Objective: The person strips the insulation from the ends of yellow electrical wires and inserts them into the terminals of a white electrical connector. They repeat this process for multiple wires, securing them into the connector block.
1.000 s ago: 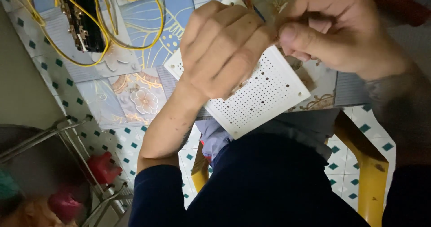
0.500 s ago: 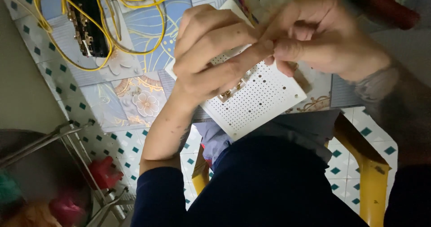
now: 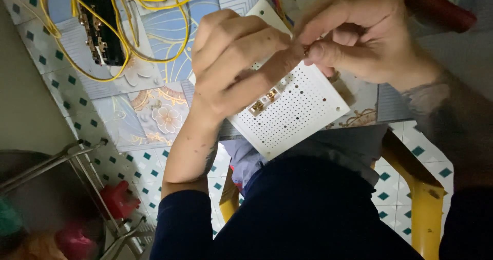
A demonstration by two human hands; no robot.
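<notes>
Both hands have shifted slightly toward the top of the view since the earlier frame, and more of the white perforated board [image 3: 295, 111] now shows below them, with two small brass parts [image 3: 264, 100] on it. The left hand [image 3: 236, 65] lies curled over the board's upper part, its fingertips meeting those of the right hand [image 3: 354, 39], which pinches a tiny metal piece [image 3: 306, 51] just above the board. Yellow wires [image 3: 118, 29] loop around a black block [image 3: 100, 31] on the tiled counter [image 3: 154, 111], well apart to the left
</notes>
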